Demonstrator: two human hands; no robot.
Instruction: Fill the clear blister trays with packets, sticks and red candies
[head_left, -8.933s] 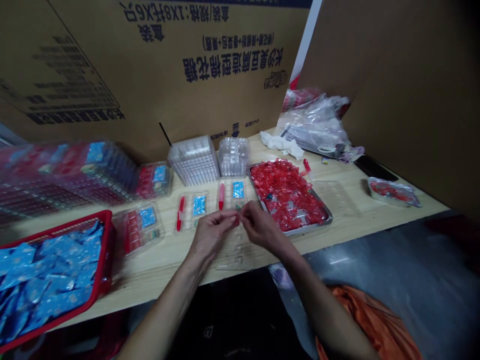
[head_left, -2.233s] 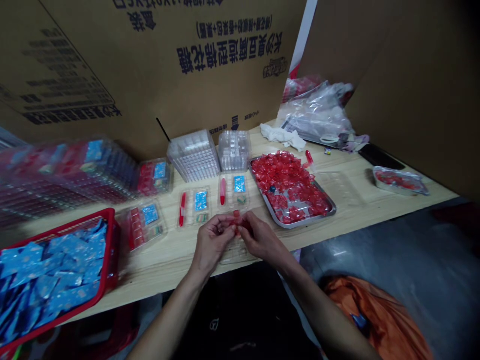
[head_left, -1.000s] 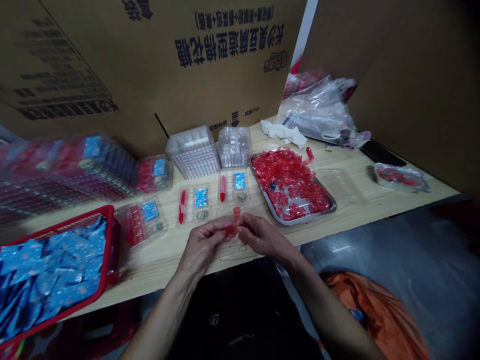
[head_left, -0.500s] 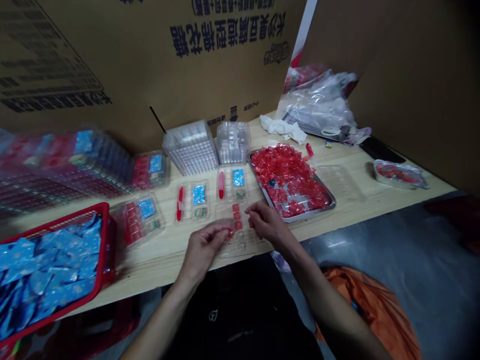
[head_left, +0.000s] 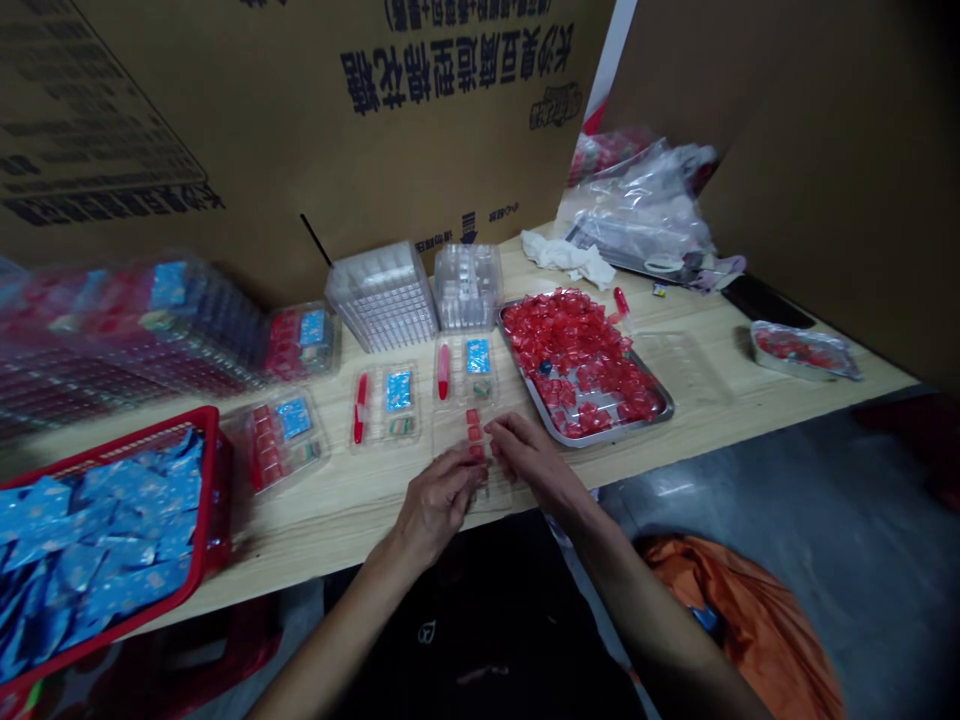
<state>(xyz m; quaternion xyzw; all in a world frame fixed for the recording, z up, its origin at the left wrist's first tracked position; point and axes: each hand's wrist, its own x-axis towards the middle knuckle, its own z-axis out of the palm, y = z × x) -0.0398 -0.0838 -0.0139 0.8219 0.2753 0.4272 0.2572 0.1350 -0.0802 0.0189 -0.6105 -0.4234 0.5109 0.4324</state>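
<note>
A clear plastic tray (head_left: 448, 430) lies near the table's front edge, with a column of small red pieces (head_left: 474, 433) in it. Over the lower end of that column is my left hand (head_left: 439, 500), its fingers pinched; what is between them is too small to make out. My right hand (head_left: 521, 455) is closed just right of the red pieces, its fingertips hiding whatever they hold. To the right, a metal tray (head_left: 622, 434) carries many red wrapped pieces (head_left: 562, 330). Two clear trays behind my hands each hold a red pen (head_left: 443, 371) and a blue packet (head_left: 478, 356).
A red basket (head_left: 214, 490) of blue packets stands at the left. Stacked clear trays (head_left: 382, 300) stand against the cardboard (head_left: 262, 120). Filled packs (head_left: 135, 320) are piled at the back left. Plastic bags (head_left: 637, 210) and a foil-like container (head_left: 802, 350) lie right.
My left hand has moved right and slightly forward, onto the red column. My right hand has shifted a little left and down, so the hands are closer together.
</note>
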